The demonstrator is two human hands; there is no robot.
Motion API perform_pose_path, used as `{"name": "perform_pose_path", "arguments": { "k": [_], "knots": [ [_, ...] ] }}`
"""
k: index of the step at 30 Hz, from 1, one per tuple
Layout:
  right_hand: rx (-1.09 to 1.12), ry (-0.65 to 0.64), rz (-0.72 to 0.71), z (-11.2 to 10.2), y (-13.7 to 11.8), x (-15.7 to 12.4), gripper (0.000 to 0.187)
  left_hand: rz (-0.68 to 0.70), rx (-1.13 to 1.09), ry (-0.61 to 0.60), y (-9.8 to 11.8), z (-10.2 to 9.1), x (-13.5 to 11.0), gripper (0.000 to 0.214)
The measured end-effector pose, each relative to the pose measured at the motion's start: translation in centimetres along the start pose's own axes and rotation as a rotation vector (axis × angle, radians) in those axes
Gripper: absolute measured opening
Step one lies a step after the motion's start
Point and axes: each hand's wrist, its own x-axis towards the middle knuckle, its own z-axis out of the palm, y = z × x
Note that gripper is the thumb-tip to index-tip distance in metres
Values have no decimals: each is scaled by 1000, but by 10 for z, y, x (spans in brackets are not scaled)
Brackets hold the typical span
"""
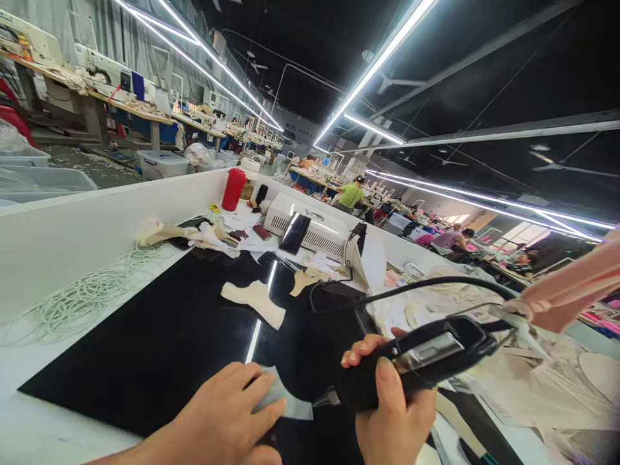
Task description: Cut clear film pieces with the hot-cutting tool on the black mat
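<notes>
My left hand (223, 416) lies flat with its fingers pressed on a small pale fabric piece (285, 399) on the black mat (159, 342). My right hand (392, 416) is wrapped round a black corded hand tool (416, 361), whose metal tip points at the fabric piece's edge. The tool's black cable (436, 284) arcs up to the right. A cream-coloured cut piece (254, 300) lies farther back on the mat.
A coil of white cord (82, 297) lies at the left by the white wall (97, 226). Behind stand a white machine (310, 229), a phone (294, 234) and a red bottle (233, 189). Cream fabric pieces (533, 381) pile up at right. Other people work at distant tables.
</notes>
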Motion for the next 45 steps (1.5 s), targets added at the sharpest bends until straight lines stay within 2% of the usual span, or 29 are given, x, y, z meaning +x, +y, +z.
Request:
{"name": "perform_pose_path", "arguments": {
  "k": [9, 15, 20, 27, 31, 33, 38, 41, 45],
  "knots": [
    [-23, 23, 19, 6, 0, -2, 33, -12, -19, -68, 2, -1, 0, 41],
    [25, 39, 7, -1, -3, -4, 35, 7, -16, -106, 2, -4, 1, 35],
    [29, 3, 13, -5, -2, -7, 35, 17, -12, -109, 1, -10, 5, 35],
    [0, 47, 39, 0, -3, -8, 39, 8, -17, -92, 1, -14, 6, 36],
    [-21, 35, 47, -1, -5, -10, 42, 81, 14, -69, -9, -4, 0, 38],
    [-20, -11, 35, -1, -8, -11, 39, 94, 13, -102, -16, 5, -5, 39],
    [-55, -50, 41, 10, -22, -10, 42, 10, -88, -161, -28, 28, -18, 38],
    [-85, -69, 81, 20, -28, -12, 39, -16, -127, -210, -31, 32, -20, 37],
    [-73, -57, 77, 36, -31, -18, 37, -45, -126, -201, -33, 33, -17, 37]
  ]
}}
